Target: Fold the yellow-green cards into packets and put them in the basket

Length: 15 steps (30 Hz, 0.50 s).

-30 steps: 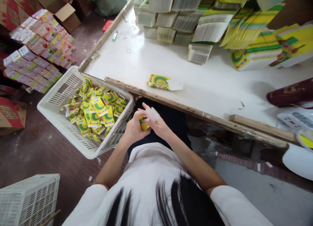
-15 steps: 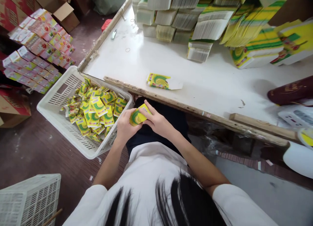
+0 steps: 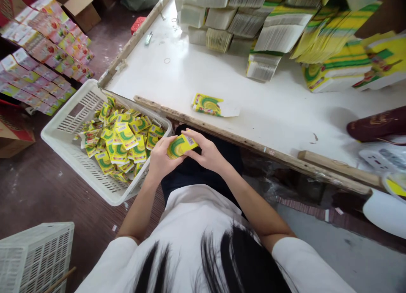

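Holding a green-patterned yellow box (image 3: 179, 146) (two-handed).

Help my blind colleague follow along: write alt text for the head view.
Left hand and right hand hold a yellow box over the lap. A basket of yellow boxes sits to the left; another box lies on the table ahead.

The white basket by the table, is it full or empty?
Partly full: yellow packets are heaped inside the white basket, with bare slotted wall showing beside them.
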Motion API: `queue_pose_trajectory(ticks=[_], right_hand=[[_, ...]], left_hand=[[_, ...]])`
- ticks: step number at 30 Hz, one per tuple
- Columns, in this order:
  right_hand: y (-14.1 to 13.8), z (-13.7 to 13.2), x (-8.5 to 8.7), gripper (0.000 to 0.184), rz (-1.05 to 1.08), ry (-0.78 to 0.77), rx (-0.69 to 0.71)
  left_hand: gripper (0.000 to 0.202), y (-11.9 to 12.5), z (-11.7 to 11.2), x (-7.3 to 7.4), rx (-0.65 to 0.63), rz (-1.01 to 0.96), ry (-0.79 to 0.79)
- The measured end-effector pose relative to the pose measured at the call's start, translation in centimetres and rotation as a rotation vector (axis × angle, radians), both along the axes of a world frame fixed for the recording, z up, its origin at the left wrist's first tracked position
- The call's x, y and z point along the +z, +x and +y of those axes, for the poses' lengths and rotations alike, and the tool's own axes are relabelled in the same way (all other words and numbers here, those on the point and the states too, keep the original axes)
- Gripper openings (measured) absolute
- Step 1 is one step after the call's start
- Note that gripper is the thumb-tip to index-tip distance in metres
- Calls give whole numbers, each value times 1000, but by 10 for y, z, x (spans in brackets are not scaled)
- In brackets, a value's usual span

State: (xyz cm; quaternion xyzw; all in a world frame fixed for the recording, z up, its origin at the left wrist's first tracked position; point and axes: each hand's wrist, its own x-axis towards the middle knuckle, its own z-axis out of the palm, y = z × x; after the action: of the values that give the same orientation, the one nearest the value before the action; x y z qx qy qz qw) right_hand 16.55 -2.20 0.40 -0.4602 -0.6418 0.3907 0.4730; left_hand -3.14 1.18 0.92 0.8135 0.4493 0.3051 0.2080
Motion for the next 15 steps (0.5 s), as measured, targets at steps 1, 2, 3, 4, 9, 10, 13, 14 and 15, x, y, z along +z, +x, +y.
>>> queue_pose_trajectory(ticks=[1,2,3,4,9,10,13,14,15], right_hand=[[3,5,0,61,14,-6,-13],[9,12,-1,65,7,-8,-58],[18,21,-3,66,-22,-9,-135],[30,31,-6,61,-78,-5,-252],[84,82,-34,44,-502,-130,-597],[88,88,-39,40,-565,-149,-595],[88,94,-46,38,-642,-162,-590],[86,93,-45,41,-631,-154,-606],[84,90,-43,43,-604,-140,-629]], left_hand=[[55,-9,2,-2,61,-3,9],[59,-21,5,-5,152,-5,29],[62,-35,8,-7,279,-10,74],[72,-50,12,-9,435,-10,147],[91,-93,18,-15,676,-39,207],[81,-90,16,-15,622,-48,170],[53,-68,6,-16,428,-60,57],[47,-59,3,-17,378,-70,21],[43,-49,-1,-17,337,-91,-17]])
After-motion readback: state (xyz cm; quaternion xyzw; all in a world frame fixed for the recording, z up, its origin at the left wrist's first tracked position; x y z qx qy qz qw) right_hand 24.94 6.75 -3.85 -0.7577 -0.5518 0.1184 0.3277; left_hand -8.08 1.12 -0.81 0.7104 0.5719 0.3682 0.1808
